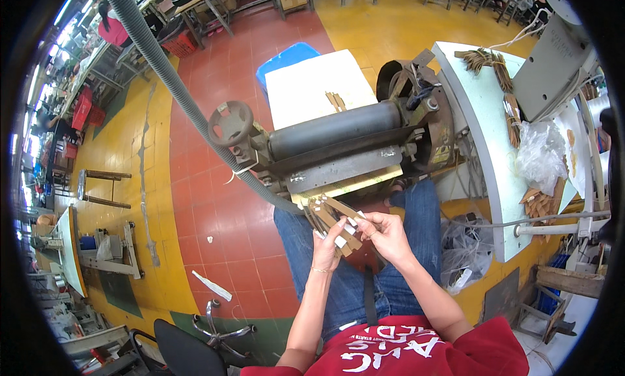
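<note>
In front of my lap, my left hand [327, 247] grips a loose sheaf of narrow brown strips [321, 214], which look like leather and carry small white patches. The fingers of my right hand [386, 236] pinch the right side of the same sheaf. Just beyond my hands lies a pale yellowish board [351, 184] at the front of a roller machine. Its dark roller [335, 130] runs crosswise, with a handwheel [231, 123] at the left end. Behind the roller, a few brown strips [335, 101] rest on a white sheet [312, 76].
A grey ribbed hose [163, 57] passes down the machine's left side. To the right, a pale table [485, 109] bears bundles of brown strips [512, 119], a clear plastic bag [541, 148] and a strip pile [543, 200]. A swivel chair [179, 347] stands at lower left.
</note>
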Action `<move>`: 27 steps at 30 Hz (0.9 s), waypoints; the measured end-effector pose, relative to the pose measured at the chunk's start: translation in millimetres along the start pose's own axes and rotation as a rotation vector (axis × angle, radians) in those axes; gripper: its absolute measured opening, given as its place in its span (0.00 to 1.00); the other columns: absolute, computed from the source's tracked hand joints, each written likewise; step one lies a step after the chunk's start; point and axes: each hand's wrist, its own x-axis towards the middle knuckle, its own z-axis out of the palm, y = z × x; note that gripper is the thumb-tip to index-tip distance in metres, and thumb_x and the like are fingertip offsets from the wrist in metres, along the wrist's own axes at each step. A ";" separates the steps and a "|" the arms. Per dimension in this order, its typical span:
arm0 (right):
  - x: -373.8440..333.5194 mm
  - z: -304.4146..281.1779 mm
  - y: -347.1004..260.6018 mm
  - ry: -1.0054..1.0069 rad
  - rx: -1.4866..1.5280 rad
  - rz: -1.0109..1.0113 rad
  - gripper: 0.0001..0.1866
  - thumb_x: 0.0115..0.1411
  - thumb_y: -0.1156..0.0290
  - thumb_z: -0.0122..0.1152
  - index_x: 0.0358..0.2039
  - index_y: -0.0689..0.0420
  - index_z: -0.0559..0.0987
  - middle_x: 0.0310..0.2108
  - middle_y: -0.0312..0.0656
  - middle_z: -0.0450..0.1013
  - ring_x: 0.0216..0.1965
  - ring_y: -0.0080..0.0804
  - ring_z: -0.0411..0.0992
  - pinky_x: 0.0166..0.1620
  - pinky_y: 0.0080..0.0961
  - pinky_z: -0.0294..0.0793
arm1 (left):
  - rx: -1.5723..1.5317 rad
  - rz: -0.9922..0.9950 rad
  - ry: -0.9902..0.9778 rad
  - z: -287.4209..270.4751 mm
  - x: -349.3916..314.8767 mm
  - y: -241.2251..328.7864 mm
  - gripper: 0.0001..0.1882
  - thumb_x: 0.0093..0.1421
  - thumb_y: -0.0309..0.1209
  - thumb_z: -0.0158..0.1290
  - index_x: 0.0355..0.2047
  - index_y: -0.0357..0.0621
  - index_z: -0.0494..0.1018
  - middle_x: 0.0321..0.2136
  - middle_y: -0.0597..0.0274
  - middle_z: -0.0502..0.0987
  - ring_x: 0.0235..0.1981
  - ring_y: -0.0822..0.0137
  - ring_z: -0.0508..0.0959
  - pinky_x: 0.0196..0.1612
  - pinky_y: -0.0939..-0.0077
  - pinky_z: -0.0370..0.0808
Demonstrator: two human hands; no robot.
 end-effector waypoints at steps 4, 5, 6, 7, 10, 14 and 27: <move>-6.8 -0.1 -1.0 0.043 -0.056 -0.045 0.15 0.60 0.72 0.57 0.46 0.66 0.77 0.28 0.36 0.76 0.24 0.15 0.69 0.31 0.15 0.71 | 0.237 0.069 0.004 10.6 -4.7 4.9 0.09 0.55 0.25 0.59 0.36 0.38 0.74 0.30 0.65 0.78 0.30 0.75 0.77 0.34 0.81 0.75; -7.0 0.0 -1.2 0.054 -0.041 -0.063 0.15 0.60 0.72 0.57 0.47 0.66 0.76 0.28 0.36 0.77 0.24 0.15 0.69 0.31 0.15 0.71 | 0.302 0.120 0.032 13.0 -5.7 4.8 0.09 0.54 0.23 0.60 0.35 0.38 0.75 0.29 0.66 0.78 0.30 0.77 0.77 0.34 0.82 0.74; -7.3 0.4 -1.4 0.058 -0.013 -0.061 0.16 0.60 0.72 0.57 0.48 0.66 0.75 0.28 0.36 0.77 0.24 0.16 0.69 0.31 0.15 0.72 | 0.304 0.144 0.046 14.5 -6.5 5.0 0.09 0.54 0.23 0.60 0.35 0.38 0.75 0.29 0.66 0.78 0.29 0.77 0.77 0.34 0.82 0.74; -7.7 1.2 -1.8 0.065 -0.014 -0.095 0.17 0.60 0.72 0.57 0.48 0.66 0.75 0.29 0.37 0.77 0.25 0.15 0.69 0.31 0.16 0.72 | 0.305 0.168 0.061 16.1 -7.2 4.3 0.08 0.54 0.23 0.60 0.35 0.38 0.75 0.29 0.66 0.78 0.29 0.77 0.77 0.34 0.83 0.74; -9.7 5.0 -3.8 0.095 -0.014 -0.113 0.18 0.60 0.72 0.58 0.50 0.66 0.74 0.30 0.38 0.78 0.25 0.15 0.69 0.31 0.16 0.72 | 0.268 0.224 0.149 22.1 -9.9 -3.4 0.11 0.53 0.22 0.60 0.38 0.38 0.73 0.30 0.65 0.77 0.31 0.76 0.77 0.35 0.83 0.74; -12.5 8.6 -8.8 0.146 -0.075 -0.050 0.19 0.59 0.72 0.60 0.49 0.68 0.73 0.31 0.38 0.78 0.27 0.14 0.69 0.31 0.15 0.71 | 0.242 0.332 0.273 30.6 -15.4 -14.7 0.15 0.54 0.23 0.60 0.42 0.37 0.70 0.31 0.64 0.77 0.32 0.75 0.76 0.36 0.82 0.74; -4.1 -7.4 13.9 0.130 0.096 -0.008 0.08 0.57 0.73 0.62 0.36 0.63 0.80 0.29 0.35 0.77 0.30 0.16 0.72 0.35 0.16 0.72 | 0.264 0.338 0.303 32.6 -15.0 -29.4 0.17 0.56 0.25 0.59 0.44 0.34 0.69 0.31 0.64 0.77 0.32 0.77 0.75 0.36 0.83 0.72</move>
